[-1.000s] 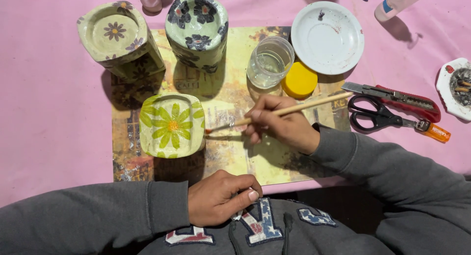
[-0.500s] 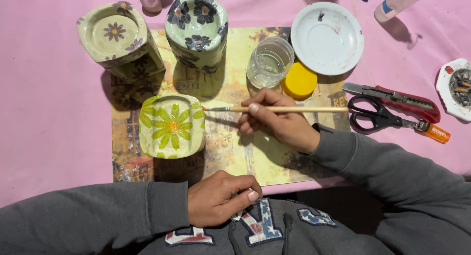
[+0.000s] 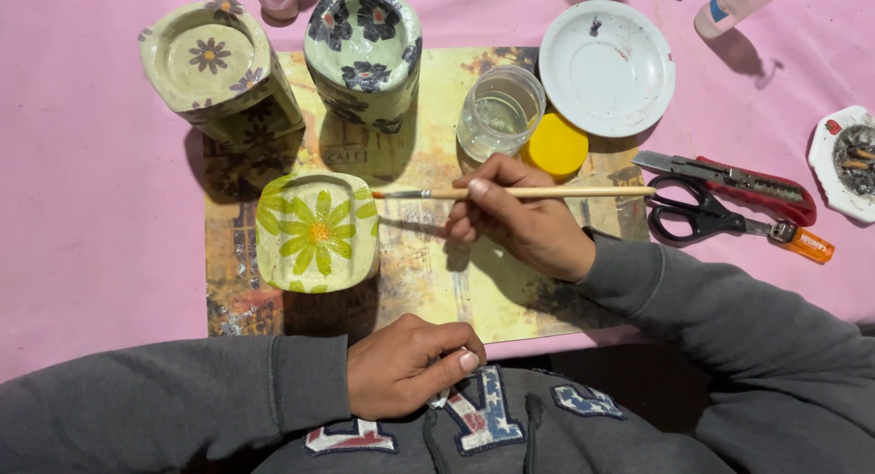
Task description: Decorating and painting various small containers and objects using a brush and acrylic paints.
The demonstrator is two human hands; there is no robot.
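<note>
Holding a thin brush pinched in our right hand, we aim its tip at the rim of the yellow-flowered pot on the worktop. Its flower looks done; edges may remain. Our left hand rests curled, empty, against our sweatshirt.

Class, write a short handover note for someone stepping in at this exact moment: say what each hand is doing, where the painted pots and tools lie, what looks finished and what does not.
Right hand: holds a thin paintbrush level, tip just at the right rim of the green daisy pot.
Left hand: closed, resting against the sweatshirt, holding nothing that shows.
On the yellow mat: daisy pot in front; two purple-flowered pots behind; water jar and yellow lid beside the hand.
Right of the mat: scissors, red cutter, white saucer.
Done: all three pots carry flower patterns.
Left: cannot tell what the daisy pot's rim needs.
</note>
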